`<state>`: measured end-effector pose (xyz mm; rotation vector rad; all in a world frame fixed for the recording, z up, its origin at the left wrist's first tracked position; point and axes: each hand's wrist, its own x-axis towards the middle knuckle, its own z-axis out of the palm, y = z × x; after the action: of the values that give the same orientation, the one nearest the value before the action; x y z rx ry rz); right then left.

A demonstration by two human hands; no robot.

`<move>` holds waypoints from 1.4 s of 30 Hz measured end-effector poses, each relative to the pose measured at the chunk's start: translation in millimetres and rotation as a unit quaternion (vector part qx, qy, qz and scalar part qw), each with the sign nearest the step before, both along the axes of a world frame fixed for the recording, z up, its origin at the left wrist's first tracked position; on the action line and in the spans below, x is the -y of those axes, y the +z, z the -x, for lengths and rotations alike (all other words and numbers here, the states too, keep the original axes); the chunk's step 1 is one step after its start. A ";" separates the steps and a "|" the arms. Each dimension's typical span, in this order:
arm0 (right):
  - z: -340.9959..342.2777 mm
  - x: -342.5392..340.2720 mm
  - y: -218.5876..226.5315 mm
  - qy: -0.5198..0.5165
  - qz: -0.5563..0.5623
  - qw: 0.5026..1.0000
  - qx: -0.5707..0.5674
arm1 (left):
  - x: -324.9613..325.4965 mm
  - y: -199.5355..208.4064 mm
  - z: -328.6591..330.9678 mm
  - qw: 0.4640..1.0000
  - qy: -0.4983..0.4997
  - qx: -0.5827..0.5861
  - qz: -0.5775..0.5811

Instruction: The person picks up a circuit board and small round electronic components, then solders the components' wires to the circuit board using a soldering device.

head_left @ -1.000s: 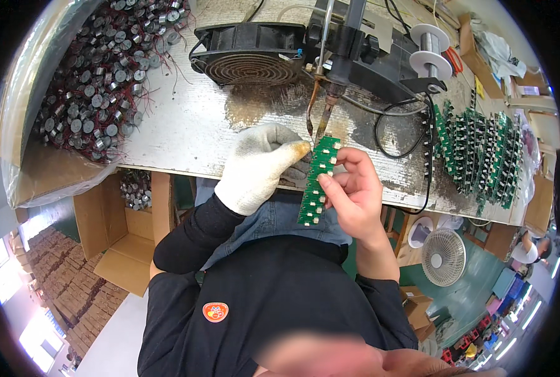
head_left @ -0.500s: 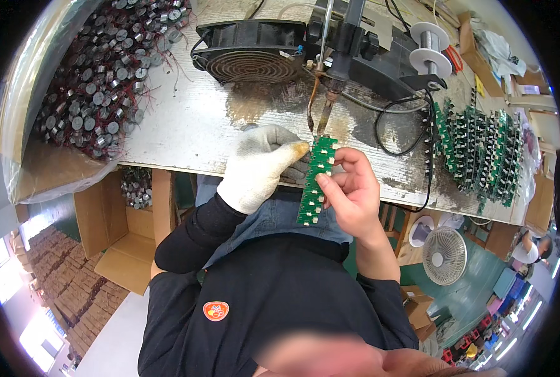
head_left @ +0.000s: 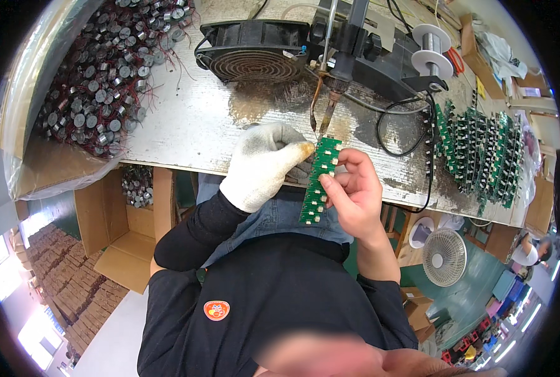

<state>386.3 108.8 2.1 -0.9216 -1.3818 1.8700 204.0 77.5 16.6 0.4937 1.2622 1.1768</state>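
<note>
A long green circuit board strip (head_left: 320, 182) with pale connectors along it is pinched between the thumb and fingers of my bare right hand (head_left: 355, 191). Its far end sits just below the soldering iron tip (head_left: 325, 125) and the thin feed tube (head_left: 314, 116) beside it; whether they touch cannot be made out. My left hand (head_left: 264, 163), in a white glove stained at the thumb tip, is closed with thumb and fingertips at the board's upper left edge. What lies in that pinch is too small to see.
Many small round metal parts with red wires (head_left: 97, 94) fill a plastic-lined box at left. A black fan (head_left: 255, 53) and a solder wire spool (head_left: 430, 50) stand at the back. Several green board strips (head_left: 481, 151) lie at right. An open carton (head_left: 123, 229) is below the table.
The board's far end has shifted very slightly to the right and tilted a little with both hands. My grip looks the same.
</note>
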 end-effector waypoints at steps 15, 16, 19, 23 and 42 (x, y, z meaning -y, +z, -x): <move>5.6 2.1 -2.8 -0.004 0.002 1.000 0.005 | 0.9 0.6 1.8 1.000 0.006 0.010 0.021; 5.3 2.9 -1.6 -0.008 0.010 1.000 0.011 | 1.7 3.1 1.6 0.999 0.012 0.040 0.024; 4.6 0.7 3.1 -0.016 0.034 0.999 0.029 | -1.1 7.3 10.3 0.972 -0.092 -0.212 -0.036; 0.8 -8.7 -1.3 -0.054 0.036 0.998 0.008 | 7.9 1.7 36.3 0.896 0.056 -0.419 -0.135; 7.1 -16.5 -6.3 -0.045 0.017 0.999 -0.003 | -60.6 -8.4 207.8 0.531 -0.169 -0.828 -0.060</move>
<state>379.1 125.3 -4.3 -0.9778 -1.2873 1.8328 -3.9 138.1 8.1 2.1728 2.4075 0.0709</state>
